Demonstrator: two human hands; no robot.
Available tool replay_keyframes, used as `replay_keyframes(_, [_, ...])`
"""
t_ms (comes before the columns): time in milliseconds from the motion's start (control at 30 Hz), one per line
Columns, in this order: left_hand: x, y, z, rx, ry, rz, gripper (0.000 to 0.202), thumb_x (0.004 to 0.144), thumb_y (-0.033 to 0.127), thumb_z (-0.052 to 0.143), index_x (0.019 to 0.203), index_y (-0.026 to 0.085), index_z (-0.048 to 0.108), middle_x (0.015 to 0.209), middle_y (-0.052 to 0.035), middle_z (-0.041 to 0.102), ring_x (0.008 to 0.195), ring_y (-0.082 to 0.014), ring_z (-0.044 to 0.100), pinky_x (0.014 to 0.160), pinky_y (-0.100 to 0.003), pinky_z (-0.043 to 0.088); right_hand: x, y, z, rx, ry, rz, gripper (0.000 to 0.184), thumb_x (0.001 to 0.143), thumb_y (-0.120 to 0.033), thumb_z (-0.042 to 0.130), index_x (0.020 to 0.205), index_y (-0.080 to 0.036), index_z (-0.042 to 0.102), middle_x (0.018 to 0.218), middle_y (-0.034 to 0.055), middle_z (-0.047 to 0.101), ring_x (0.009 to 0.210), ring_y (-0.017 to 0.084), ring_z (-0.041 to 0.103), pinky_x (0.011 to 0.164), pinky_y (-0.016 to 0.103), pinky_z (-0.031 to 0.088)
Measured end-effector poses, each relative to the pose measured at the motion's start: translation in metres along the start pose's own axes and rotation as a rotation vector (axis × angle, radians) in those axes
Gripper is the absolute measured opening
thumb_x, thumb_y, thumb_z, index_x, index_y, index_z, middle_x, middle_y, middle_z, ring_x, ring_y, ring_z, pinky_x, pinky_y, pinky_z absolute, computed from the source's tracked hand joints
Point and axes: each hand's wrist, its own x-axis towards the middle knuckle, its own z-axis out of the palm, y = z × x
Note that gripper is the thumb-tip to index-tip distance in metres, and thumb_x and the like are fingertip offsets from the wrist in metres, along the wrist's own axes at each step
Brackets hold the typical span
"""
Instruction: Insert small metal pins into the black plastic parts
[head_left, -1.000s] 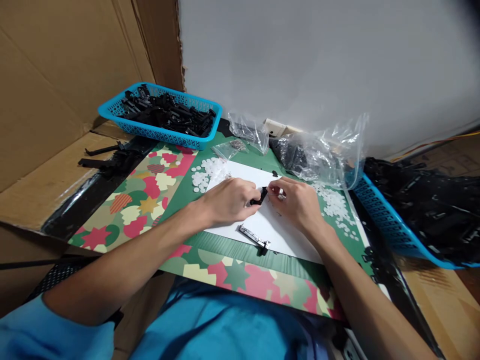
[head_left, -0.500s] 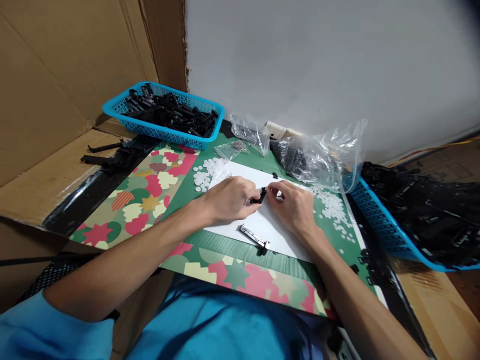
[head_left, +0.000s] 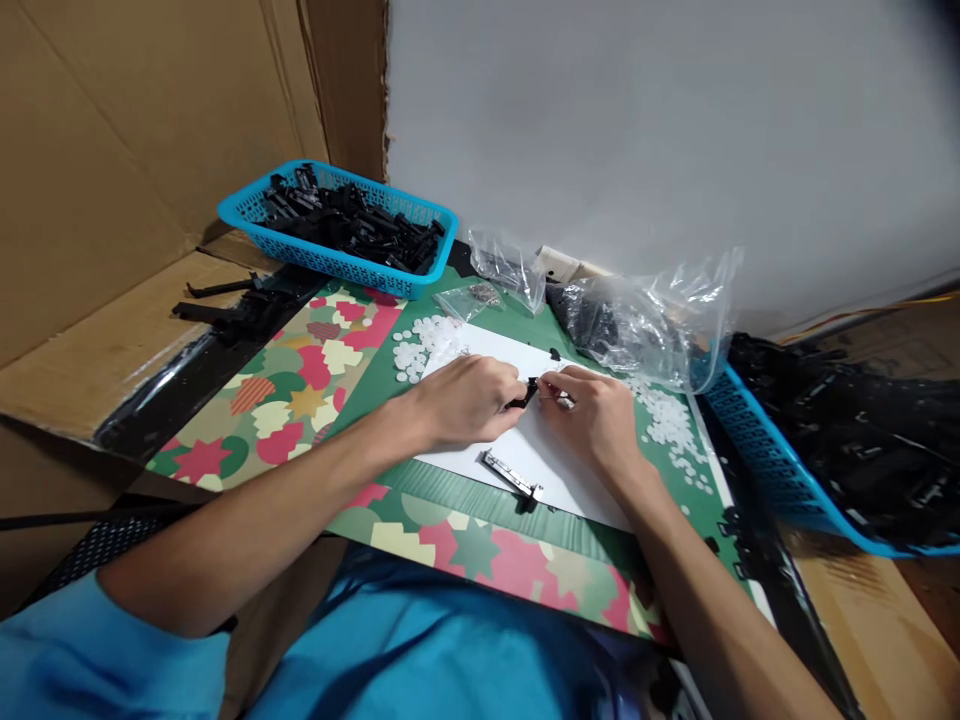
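Note:
My left hand [head_left: 465, 400] is closed on a small black plastic part [head_left: 523, 396] over a white sheet [head_left: 525, 455]. My right hand [head_left: 596, 415] pinches the other end of that part together with something small and silvery I cannot make out. Both hands meet above the middle of the sheet. A metal strip with a black end [head_left: 512, 475] lies on the sheet just in front of my hands. White plastic discs [head_left: 420, 345] are scattered at the sheet's far left corner, with more discs [head_left: 671, 425] to its right.
A blue basket [head_left: 337, 262] of black parts stands at the back left. Another blue basket [head_left: 757, 450] of black parts is at the right. Clear plastic bags [head_left: 645, 320] lie behind the sheet. Cardboard walls rise at the left. A patterned mat [head_left: 292, 390] covers the table.
The view has shifted slightly. My hands stay together on the black part, with my right fingers drawn a little closer to it.

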Motion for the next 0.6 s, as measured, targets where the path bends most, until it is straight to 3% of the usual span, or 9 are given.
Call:
replay_keyframes(300, [-0.001, -0.003, -0.002, -0.007, -0.016, 0.013, 0.017, 0.1, 0.02, 0.066, 0.096, 0.014, 0.081, 0.091, -0.0076, 0.069, 0.08, -0.0192, 0.068, 0.07, -0.032, 0.052, 0.002, 0.014, -0.009, 0.112, -0.133, 0.028, 0.025, 0.1, -0.028, 0.059, 0.096, -0.019, 0.083, 0.087, 0.0066, 0.077, 0.066, 0.019, 0.063, 0.066, 0.032, 0.041])
replay_keyframes(500, [-0.002, -0.005, -0.003, -0.014, -0.024, 0.014, 0.018, 0.105, 0.023, 0.063, 0.109, 0.015, 0.079, 0.107, -0.0088, 0.07, 0.092, -0.0196, 0.069, 0.08, -0.033, 0.055, 0.006, 0.019, -0.018, 0.401, -0.061, 0.027, 0.034, 0.113, -0.035, 0.047, 0.116, -0.019, 0.078, 0.11, 0.0113, 0.076, 0.088, 0.022, 0.07, 0.079, 0.033, 0.049])
replay_keyframes(600, [-0.001, -0.003, -0.005, 0.023, -0.057, 0.021, 0.018, 0.106, 0.022, 0.06, 0.114, 0.016, 0.076, 0.111, -0.0086, 0.067, 0.094, -0.0189, 0.069, 0.08, -0.032, 0.054, 0.009, 0.019, -0.019, 0.547, -0.028, 0.059, 0.042, 0.116, -0.044, 0.041, 0.115, -0.022, 0.076, 0.113, 0.0099, 0.074, 0.098, 0.023, 0.069, 0.086, 0.034, 0.05])
